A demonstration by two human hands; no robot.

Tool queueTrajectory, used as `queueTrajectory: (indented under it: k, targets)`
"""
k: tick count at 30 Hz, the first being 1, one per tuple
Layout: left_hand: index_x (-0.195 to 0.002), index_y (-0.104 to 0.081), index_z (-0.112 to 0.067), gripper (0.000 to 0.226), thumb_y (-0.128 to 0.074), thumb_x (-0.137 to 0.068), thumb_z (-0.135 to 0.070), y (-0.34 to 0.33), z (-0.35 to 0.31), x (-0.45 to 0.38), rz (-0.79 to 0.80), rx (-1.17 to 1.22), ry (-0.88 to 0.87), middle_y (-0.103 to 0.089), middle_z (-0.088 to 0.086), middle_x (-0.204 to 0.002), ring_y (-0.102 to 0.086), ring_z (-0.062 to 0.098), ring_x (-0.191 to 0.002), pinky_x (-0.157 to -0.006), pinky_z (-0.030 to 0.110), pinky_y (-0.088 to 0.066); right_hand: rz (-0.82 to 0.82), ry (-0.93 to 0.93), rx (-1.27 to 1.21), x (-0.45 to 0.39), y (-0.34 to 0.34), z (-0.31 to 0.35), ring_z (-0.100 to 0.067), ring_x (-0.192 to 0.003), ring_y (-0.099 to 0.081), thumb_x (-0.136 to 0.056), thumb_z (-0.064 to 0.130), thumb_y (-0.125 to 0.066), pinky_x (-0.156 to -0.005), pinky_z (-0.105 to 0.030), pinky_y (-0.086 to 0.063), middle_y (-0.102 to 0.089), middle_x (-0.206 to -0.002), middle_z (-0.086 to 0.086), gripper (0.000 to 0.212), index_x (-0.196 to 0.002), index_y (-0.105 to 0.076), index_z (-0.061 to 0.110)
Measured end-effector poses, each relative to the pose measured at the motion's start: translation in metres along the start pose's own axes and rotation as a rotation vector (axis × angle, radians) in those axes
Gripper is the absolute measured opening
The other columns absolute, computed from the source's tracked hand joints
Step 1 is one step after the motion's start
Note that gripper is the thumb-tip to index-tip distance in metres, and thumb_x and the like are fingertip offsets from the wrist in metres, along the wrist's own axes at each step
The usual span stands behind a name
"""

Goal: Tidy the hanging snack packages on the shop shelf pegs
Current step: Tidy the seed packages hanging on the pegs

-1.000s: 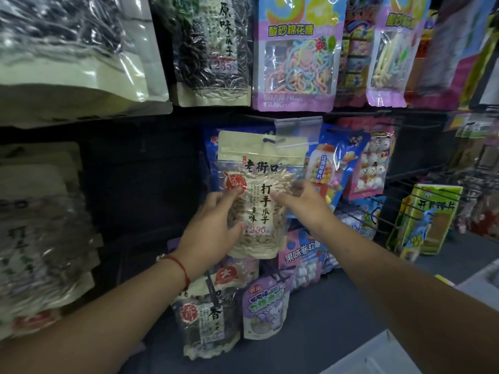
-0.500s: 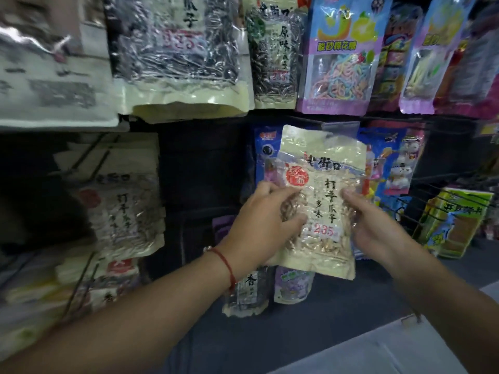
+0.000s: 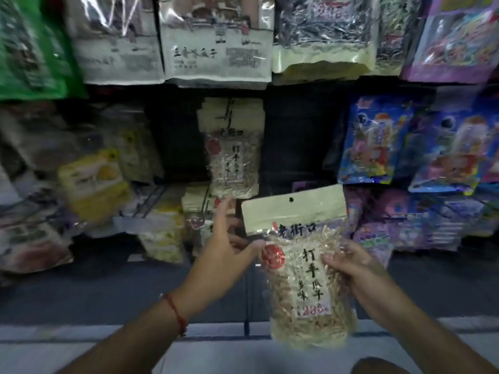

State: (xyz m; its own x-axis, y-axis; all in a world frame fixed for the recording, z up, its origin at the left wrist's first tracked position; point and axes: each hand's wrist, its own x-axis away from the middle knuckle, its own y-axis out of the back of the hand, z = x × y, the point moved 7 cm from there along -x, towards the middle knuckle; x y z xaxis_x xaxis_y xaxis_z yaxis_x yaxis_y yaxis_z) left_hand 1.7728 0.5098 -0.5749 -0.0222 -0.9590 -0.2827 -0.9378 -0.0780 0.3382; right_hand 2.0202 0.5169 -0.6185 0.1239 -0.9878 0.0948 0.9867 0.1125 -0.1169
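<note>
A pale sunflower-seed package with a red seal, black characters and a punched hang hole is off the pegs, held low at centre right. My right hand grips its right edge, fingers curled over the clear front. My left hand is beside its left edge with fingers stretched out; some fingertips touch the package near the red seal. A matching package hangs on a peg above my left hand. More pale packs hang lower, partly hidden by my hand.
White bags and dark seed bags hang along the top row, with a green bag at top left. Blue cartoon packs and purple packs fill the right. Yellow packs hang left. A grey shelf ledge runs below.
The view has swung left along the shelf. The seed package has come down and to the right, away from the blue packs. My left hand has let go and now only touches its edge.
</note>
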Motion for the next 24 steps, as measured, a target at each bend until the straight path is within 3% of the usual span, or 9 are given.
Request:
queueTrajectory:
  k: [2,5,8,11,14,17,21,24]
  targets:
    - [-0.140,-0.029,-0.054,0.075,-0.074,-0.083,-0.034,0.033,0.025,0.007,-0.024,-0.022,0.030,-0.056,-0.023,-0.108,-0.062,0.004,-0.087,-0.073,0.020,-0.053,0.025,-0.096,0.022,0.000,-0.030,-0.036,-0.029,-0.102,-0.069,-0.054,0.032,-0.092,-0.094,-0.044,-0.050,-0.073,-0.107,-0.010,0.083,-0.127,-0.057,0.017]
    - [-0.114,-0.054,-0.058,0.040,-0.072,-0.084,-0.038,0.063,0.077,0.016,-0.004,-0.178,0.113,-0.065,-0.008,-0.091,-0.063,0.012,-0.080,-0.067,0.026,-0.053,0.056,-0.193,0.084,-0.010,-0.074,-0.080,-0.026,-0.092,-0.071,-0.069,0.020,-0.078,-0.081,-0.038,-0.053,-0.076,-0.096,-0.006,0.050,-0.117,-0.063,0.014]
    - [-0.110,-0.059,-0.043,0.023,-0.066,-0.089,-0.037,0.078,0.122,0.014,0.009,-0.333,0.150,-0.067,-0.012,-0.100,-0.063,0.011,-0.090,-0.077,0.037,-0.054,0.051,-0.273,0.168,-0.032,-0.112,-0.116,-0.013,-0.080,-0.070,-0.080,0.017,-0.076,-0.071,-0.029,-0.049,-0.074,-0.090,0.002,0.026,-0.102,-0.062,0.022]
    - [-0.116,-0.062,-0.023,0.023,-0.059,-0.095,-0.032,0.090,0.149,-0.001,0.058,-0.567,0.078,-0.066,-0.004,-0.110,-0.060,0.017,-0.099,-0.079,0.034,-0.048,0.043,-0.292,0.303,-0.059,-0.141,-0.144,-0.011,-0.082,-0.070,-0.083,0.026,-0.074,-0.081,-0.034,-0.054,-0.074,-0.094,-0.001,0.017,-0.096,-0.067,0.021]
    - [-0.109,-0.063,-0.021,0.020,-0.057,-0.096,-0.035,0.109,0.172,-0.010,0.056,-0.556,0.068,-0.067,-0.002,-0.106,-0.061,0.020,-0.091,-0.074,0.038,-0.050,-0.015,-0.199,0.372,-0.088,-0.161,-0.129,-0.005,-0.079,-0.069,-0.084,0.033,-0.072,-0.066,-0.019,-0.051,-0.074,-0.087,0.007,0.013,-0.093,-0.069,0.024]
    - [-0.095,-0.056,-0.029,0.026,-0.039,-0.096,-0.048,0.108,0.189,-0.005,0.146,-0.624,0.028,-0.061,-0.005,-0.088,-0.057,0.017,-0.073,-0.058,0.034,-0.045,-0.025,-0.023,0.525,-0.112,-0.176,-0.096,-0.004,-0.075,-0.066,-0.085,0.024,-0.073,-0.061,-0.012,-0.046,-0.071,-0.082,0.008,0.005,-0.089,-0.071,0.026]
    - [-0.095,-0.052,-0.033,0.030,-0.029,-0.094,-0.052,0.115,0.202,0.005,0.156,-0.657,0.007,-0.059,-0.009,-0.088,-0.060,0.020,-0.073,-0.055,0.031,-0.043,0.130,0.170,0.838,-0.110,-0.202,-0.085,0.001,-0.087,-0.061,-0.087,0.025,-0.069,-0.075,-0.016,-0.046,-0.067,-0.087,0.018,0.006,-0.088,-0.070,0.031]
    - [-0.097,-0.056,-0.032,0.034,-0.028,-0.097,-0.052,0.131,0.202,0.001,0.110,-0.686,-0.036,-0.060,-0.010,-0.093,-0.061,0.021,-0.078,-0.058,0.035,-0.048,0.207,0.240,1.101,-0.100,-0.216,-0.102,-0.002,-0.111,-0.049,-0.088,0.037,-0.068,-0.092,-0.019,-0.038,-0.054,-0.119,0.017,0.035,-0.122,-0.061,0.030]
